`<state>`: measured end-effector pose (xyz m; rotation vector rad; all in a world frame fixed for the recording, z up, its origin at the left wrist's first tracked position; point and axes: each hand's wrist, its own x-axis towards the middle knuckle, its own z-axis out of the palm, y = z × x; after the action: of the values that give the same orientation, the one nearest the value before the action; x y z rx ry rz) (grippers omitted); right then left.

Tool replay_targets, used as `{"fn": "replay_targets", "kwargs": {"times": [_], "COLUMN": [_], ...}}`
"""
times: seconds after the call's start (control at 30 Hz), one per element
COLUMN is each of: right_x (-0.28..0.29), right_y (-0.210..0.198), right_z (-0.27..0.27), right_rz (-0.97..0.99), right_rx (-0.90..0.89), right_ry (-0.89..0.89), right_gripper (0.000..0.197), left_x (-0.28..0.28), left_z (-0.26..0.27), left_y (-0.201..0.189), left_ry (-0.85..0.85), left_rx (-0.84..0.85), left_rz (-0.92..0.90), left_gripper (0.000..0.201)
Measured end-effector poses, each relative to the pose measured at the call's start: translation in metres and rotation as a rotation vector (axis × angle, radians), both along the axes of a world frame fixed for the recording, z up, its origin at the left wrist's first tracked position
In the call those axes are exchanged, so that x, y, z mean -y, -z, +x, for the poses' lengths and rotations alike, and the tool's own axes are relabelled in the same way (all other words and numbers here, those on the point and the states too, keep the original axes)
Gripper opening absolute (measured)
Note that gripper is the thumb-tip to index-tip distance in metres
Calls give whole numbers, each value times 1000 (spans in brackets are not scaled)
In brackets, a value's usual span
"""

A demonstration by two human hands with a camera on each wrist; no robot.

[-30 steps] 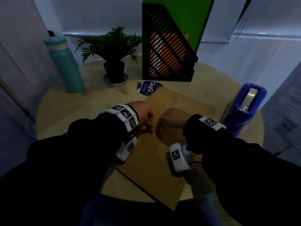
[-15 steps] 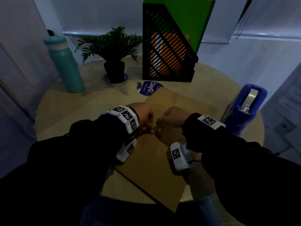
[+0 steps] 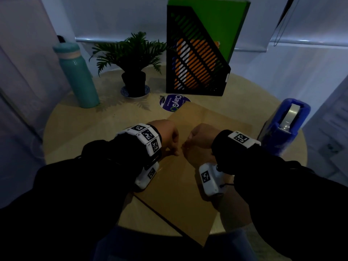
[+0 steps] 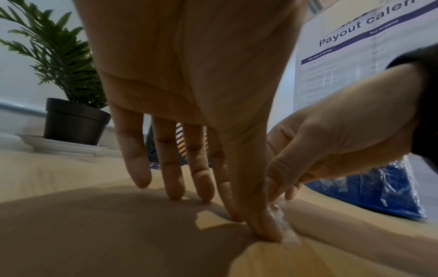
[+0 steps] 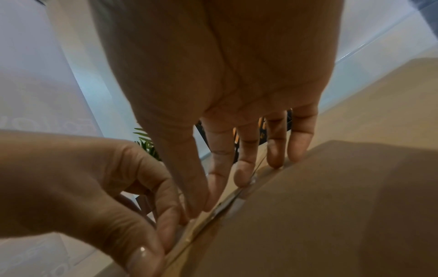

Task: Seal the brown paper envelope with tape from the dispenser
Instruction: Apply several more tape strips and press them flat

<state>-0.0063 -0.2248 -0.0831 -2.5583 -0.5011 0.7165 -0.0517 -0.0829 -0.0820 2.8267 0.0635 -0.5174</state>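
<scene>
The brown envelope (image 3: pixel 178 194) lies flat on the round table (image 3: pixel 75 132), reaching over its near edge. Both hands meet at the envelope's middle. A strip of clear tape (image 4: pixel 284 230) runs along the flap's edge (image 5: pixel 213 215). My left hand (image 3: pixel 174 147) pinches the tape's end between thumb and forefinger against the paper (image 4: pixel 255 230). Its other fingers point straight down and touch the envelope (image 4: pixel 118 234). My right hand (image 3: pixel 186 146) pinches the strip a little further along (image 5: pixel 196 211). The blue tape dispenser (image 3: pixel 282 129) stands at the right edge of the table.
At the back stand a teal bottle (image 3: pixel 79 76), a potted plant (image 3: pixel 134 59) on a saucer and a black mesh file holder (image 3: pixel 195 63) with green and orange folders. A round purple sticker (image 3: pixel 173 103) lies by the envelope's far corner.
Both hands stay at the same spot on the envelope. Only the fingertips have shifted slightly closer together.
</scene>
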Motion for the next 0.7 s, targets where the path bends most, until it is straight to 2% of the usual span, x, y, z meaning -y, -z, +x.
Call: {"fn": "replay_targets", "kwargs": {"times": [0.4,0.7], "right_x": [-1,0], "right_y": [-2,-2], "right_z": [0,1], "right_rz": [-4,-81], "right_rx": [-30,20], "right_ry": [-13,-50], "right_gripper": [23,27], "left_x": [-1,1], "left_z": [-2,-4], "left_y": [0,-2], "left_ry": [-9,11], "left_rx": [1,-2], "left_rz": [-17,-10], "left_gripper": [17,17]}}
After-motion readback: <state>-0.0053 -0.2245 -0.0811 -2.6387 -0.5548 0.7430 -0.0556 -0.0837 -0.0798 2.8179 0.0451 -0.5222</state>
